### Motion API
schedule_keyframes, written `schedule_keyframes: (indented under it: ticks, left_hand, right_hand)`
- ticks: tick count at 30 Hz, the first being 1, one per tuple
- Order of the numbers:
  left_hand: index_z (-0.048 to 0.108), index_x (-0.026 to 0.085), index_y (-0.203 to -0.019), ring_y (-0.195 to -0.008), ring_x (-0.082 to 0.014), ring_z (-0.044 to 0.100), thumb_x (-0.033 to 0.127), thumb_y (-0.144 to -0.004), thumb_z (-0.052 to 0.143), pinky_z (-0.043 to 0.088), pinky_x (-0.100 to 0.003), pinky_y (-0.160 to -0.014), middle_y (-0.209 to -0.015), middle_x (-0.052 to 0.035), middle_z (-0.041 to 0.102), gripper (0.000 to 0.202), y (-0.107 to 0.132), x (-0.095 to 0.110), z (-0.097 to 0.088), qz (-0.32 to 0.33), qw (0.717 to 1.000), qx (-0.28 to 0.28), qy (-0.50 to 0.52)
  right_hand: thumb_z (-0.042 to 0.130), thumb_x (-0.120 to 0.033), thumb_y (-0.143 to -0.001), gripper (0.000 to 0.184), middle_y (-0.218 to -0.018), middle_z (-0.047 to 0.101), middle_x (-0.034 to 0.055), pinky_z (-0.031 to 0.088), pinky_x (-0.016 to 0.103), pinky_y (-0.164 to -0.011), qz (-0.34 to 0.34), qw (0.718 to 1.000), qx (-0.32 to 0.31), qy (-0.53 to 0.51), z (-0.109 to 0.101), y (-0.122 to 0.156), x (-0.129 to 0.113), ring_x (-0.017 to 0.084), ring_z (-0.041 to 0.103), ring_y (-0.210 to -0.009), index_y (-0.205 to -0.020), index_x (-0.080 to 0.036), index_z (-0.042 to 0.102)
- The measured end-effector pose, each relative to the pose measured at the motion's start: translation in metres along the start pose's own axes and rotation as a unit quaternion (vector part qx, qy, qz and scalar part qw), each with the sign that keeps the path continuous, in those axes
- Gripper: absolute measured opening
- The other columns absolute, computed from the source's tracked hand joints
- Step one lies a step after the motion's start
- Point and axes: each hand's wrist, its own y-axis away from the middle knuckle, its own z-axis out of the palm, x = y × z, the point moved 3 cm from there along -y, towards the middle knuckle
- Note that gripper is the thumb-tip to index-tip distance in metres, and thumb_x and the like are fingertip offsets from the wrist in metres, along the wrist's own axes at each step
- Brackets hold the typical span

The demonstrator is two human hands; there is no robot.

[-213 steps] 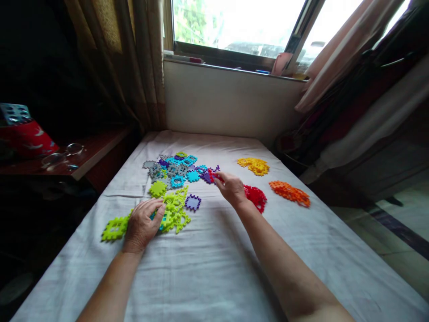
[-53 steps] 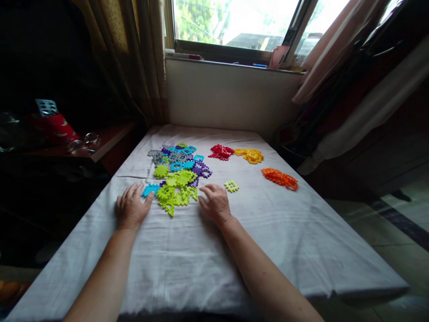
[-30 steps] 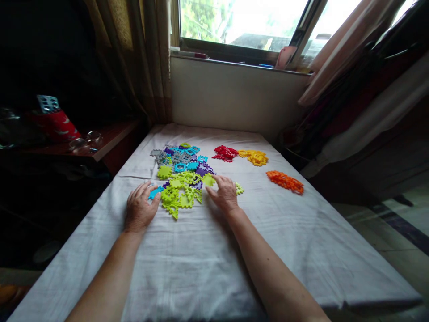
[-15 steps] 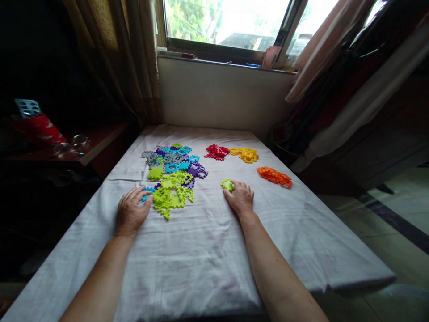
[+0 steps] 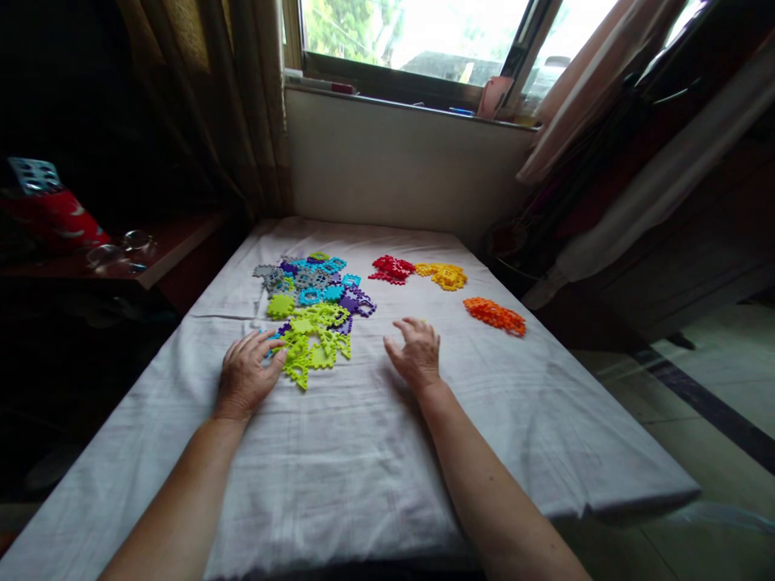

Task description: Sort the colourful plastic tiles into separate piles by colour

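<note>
My left hand (image 5: 247,375) is at the near left edge of a mixed pile, thumb and fingers apart, with fingertips touching or just over lime-green toothed plastic pieces (image 5: 320,355). Behind these lie grey pieces (image 5: 274,278), light-blue pieces (image 5: 310,296) and purple pieces (image 5: 358,302). A bit of blue shows beside my left fingers. To the right of the pile, my right hand (image 5: 416,353) hovers over or rests on the cloth with its fingers spread and no piece visible in its grasp. Whatever lies behind its fingers is mostly hidden.
Sorted by colour, red pieces (image 5: 392,269), yellow pieces (image 5: 446,276) and orange pieces (image 5: 495,315) lie at the back right of the cloth-covered table (image 5: 339,476). Left of it, a side desk (image 5: 182,242) bears eyeglasses (image 5: 138,240) and a red container (image 5: 54,218).
My right hand has shifted left and its fingers have opened; the lime-green piece it was touching no longer shows clearly. My left hand has moved slightly right, toward the lime-green pieces.
</note>
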Motion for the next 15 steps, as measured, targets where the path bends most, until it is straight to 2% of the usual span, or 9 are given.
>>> schedule_keyframes:
  ticks: [3, 6, 10, 15]
  left_hand:
    - [0.074, 0.026, -0.093, -0.117, -0.0282, 0.063, 0.043, -0.088, 0.051, 0.046, -0.047, -0.104, -0.118, -0.0059, 0.073, 0.029, 0.001, 0.001, -0.001, -0.001, 1.0, -0.002, 0.005]
    - [0.074, 0.025, -0.093, -0.118, -0.0285, 0.063, 0.043, -0.088, 0.051, 0.046, -0.046, -0.103, -0.118, -0.0067, 0.073, 0.03, 0.001, 0.001, -0.002, 0.005, 1.0, 0.003, 0.009]
    - [0.074, 0.025, -0.092, -0.117, -0.0279, 0.064, 0.042, -0.088, 0.051, 0.047, -0.045, -0.102, -0.117, -0.0064, 0.073, 0.029, 0.001, 0.001, -0.002, 0.006, 1.0, 0.002, 0.013]
    - [0.074, 0.026, -0.091, -0.117, -0.027, 0.063, 0.043, -0.087, 0.053, 0.047, -0.045, -0.104, -0.117, -0.0059, 0.074, 0.028, 0.0, 0.0, -0.001, -0.005, 1.0, -0.006, 0.022]
  right_hand:
    - [0.063, -0.045, -0.088, 0.03, -0.113, 0.069, 0.0076, 0.036, 0.036, -0.094, -0.092, 0.994, -0.06, -0.022, 0.01, 0.009, -0.035, 0.024, 0.056, -0.107, -0.107, -0.025, 0.073]
    - [0.064, -0.051, -0.087, 0.032, -0.109, 0.069, 0.0074, 0.036, 0.035, -0.088, -0.118, 0.989, -0.092, -0.007, 0.015, 0.014, -0.055, 0.024, 0.056, -0.104, -0.098, -0.023, 0.073]
    - [0.061, -0.041, -0.09, 0.022, -0.106, 0.07, 0.0062, 0.036, 0.034, -0.085, -0.128, 0.986, -0.106, 0.001, 0.016, 0.015, -0.058, 0.022, 0.056, -0.103, -0.094, -0.023, 0.073]
    - [0.058, -0.029, -0.09, 0.016, -0.106, 0.07, 0.0057, 0.036, 0.034, -0.086, -0.1, 0.989, -0.104, -0.013, 0.012, 0.012, -0.044, 0.022, 0.057, -0.103, -0.091, -0.023, 0.073]
